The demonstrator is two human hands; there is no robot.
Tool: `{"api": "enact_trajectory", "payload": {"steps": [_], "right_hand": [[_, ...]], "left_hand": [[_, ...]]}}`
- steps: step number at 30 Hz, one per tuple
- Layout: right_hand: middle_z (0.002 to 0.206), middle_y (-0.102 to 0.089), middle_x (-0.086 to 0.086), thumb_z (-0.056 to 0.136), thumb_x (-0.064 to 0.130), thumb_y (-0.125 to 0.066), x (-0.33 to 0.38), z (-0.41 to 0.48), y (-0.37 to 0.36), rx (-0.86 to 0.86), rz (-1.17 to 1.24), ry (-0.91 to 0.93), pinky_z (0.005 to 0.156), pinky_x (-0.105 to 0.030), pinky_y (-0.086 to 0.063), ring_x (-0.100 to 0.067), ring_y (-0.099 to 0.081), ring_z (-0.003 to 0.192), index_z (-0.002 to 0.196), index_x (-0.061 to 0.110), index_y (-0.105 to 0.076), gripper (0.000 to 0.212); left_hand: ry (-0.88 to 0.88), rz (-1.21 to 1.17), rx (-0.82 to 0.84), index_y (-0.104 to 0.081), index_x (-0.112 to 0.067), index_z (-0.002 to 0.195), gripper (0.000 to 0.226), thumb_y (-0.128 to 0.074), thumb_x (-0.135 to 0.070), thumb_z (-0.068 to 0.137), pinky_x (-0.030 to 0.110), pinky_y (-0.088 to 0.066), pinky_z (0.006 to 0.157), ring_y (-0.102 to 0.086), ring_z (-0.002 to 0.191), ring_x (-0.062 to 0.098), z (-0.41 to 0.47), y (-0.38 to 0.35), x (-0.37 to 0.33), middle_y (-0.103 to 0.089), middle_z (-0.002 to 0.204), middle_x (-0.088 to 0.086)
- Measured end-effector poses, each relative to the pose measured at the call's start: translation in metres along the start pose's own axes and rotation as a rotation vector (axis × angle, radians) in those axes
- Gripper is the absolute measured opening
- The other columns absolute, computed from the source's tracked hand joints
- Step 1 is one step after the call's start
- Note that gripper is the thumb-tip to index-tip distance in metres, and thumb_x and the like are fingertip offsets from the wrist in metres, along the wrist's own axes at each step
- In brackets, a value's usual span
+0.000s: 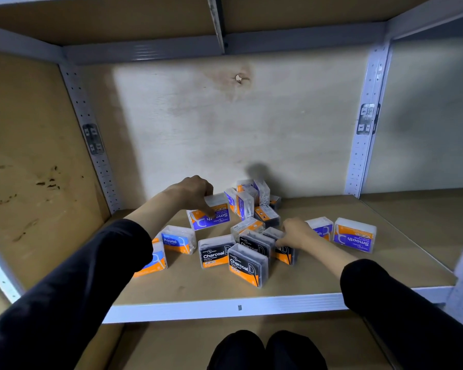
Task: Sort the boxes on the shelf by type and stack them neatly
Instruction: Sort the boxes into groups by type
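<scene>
Loose clear floss boxes all over the shelf point(332, 273): a purple Smooth box point(211, 213) under the left fingers point(207, 209), black Charcoal boxes point(247, 263) by the right fingers point(280, 241), blue Round box point(178, 239) below-left.

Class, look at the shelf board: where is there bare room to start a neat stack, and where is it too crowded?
Bare board runs along the front lip of the shelf, ahead of the Charcoal boxes, and at the right rear behind the Smooth box. The back left corner is free too. The middle heap, between the left hand and the right hand, is crowded.
</scene>
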State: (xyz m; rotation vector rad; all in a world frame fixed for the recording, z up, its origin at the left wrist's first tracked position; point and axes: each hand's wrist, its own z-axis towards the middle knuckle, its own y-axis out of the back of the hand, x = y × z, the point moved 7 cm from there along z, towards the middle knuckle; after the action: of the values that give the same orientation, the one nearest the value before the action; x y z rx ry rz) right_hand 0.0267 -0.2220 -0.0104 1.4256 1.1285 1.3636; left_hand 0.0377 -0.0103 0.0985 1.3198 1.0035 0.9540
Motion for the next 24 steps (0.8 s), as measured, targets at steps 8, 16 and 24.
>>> {"api": "enact_trajectory", "payload": {"steps": [8, 16, 24], "right_hand": [[0.108, -0.065, -0.018, 0.087, 0.018, -0.053, -0.055, -0.025, 0.024, -0.274, 0.160, -0.109, 0.071, -0.031, -0.044, -0.032, -0.060, 0.100, 0.098, 0.000, -0.066, 0.024], [0.126, -0.057, -0.014, 0.096, 0.032, -0.044, -0.120, -0.062, -0.043, -0.142, 0.161, -0.210, 0.094, -0.032, -0.043, -0.025, -0.055, 0.114, 0.121, 0.006, -0.053, 0.037], [0.157, -0.017, -0.010, 0.100, 0.039, -0.021, -0.117, -0.071, -0.061, -0.015, -0.043, -0.160, 0.119, -0.030, -0.011, -0.021, -0.015, 0.146, 0.148, 0.006, -0.019, 0.058]], "left_hand": [[-0.059, 0.003, 0.002, -0.061, -0.009, 0.112, 0.047, -0.072, -0.037, 0.075, 0.030, -0.048, 0.085, -0.060, 0.106, 0.023, 0.011, -0.001, -0.022, -0.064, 0.117, 0.009], [-0.157, -0.020, -0.009, -0.064, -0.005, 0.107, 0.049, -0.075, -0.039, 0.072, 0.027, -0.045, 0.069, -0.056, 0.088, 0.021, 0.024, -0.004, -0.074, -0.067, 0.110, 0.012], [-0.302, -0.048, -0.045, -0.064, -0.006, 0.106, 0.044, -0.074, -0.035, 0.074, 0.028, -0.040, 0.074, -0.058, 0.092, 0.025, 0.038, -0.014, -0.156, -0.068, 0.109, 0.012]]}}
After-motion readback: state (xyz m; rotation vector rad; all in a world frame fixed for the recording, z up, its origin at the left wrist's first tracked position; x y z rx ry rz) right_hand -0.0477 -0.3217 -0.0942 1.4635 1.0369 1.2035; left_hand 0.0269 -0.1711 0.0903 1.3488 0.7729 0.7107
